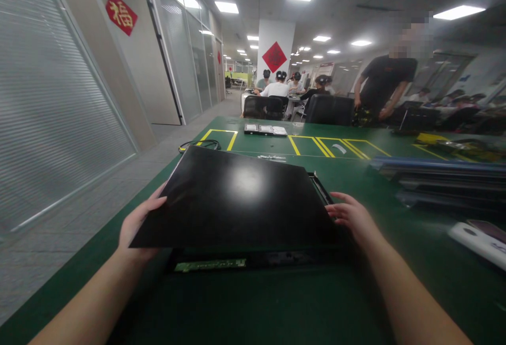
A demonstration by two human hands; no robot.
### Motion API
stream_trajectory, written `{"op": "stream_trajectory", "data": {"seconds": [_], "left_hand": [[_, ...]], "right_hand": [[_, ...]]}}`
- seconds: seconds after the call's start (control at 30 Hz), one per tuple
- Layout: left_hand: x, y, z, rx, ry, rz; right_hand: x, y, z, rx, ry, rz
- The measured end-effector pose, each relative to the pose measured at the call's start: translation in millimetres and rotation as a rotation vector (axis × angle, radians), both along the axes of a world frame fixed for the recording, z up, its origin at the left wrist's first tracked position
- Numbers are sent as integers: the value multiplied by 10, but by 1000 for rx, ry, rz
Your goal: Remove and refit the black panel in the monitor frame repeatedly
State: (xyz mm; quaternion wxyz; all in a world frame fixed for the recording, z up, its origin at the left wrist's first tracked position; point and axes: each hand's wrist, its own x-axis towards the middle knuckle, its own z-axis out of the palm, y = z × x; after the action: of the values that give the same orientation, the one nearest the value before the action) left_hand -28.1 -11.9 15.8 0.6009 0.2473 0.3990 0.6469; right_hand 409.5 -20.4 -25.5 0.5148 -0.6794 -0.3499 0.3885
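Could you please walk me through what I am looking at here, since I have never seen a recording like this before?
There is one picture, taken by a camera worn on a person's head, looking forward and down, so the two bare arms coming in from the bottom are that person's own. No machine is involved.

The left hand grips the left edge of a large black panel, glossy enough to reflect a ceiling light. The right hand rests at its right edge. The panel is tilted above a dark frame that shows a green circuit strip along its near side.

All this lies on a green table marked with yellow lines. Farther back are small trays and a black cable; on the right sit stacked flat panels and a white device.

Behind, other people sit at desks and one stands.
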Motion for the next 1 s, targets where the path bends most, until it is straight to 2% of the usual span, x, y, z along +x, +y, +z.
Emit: {"op": "stream_trajectory", "data": {"seconds": [0.27, 0.4, 0.7, 0.83, 1.0], "left_hand": [[3, 23, -61, 23, 66, -30], [9, 30, -91, -22, 74, -29], [82, -9, -51, -48, 105, -55], [114, -11, -37, -71, 124, -102], [142, -37, -33, -28, 135, -131]], "right_hand": [[-23, 25, -39, 3, -13, -48], [0, 30, -43, -17, -56, -64], [46, 40, -79, -4, -130, -114], [48, 30, -59, -21, -149, -134], [31, 1, -10, -34, -206, -142]]}}
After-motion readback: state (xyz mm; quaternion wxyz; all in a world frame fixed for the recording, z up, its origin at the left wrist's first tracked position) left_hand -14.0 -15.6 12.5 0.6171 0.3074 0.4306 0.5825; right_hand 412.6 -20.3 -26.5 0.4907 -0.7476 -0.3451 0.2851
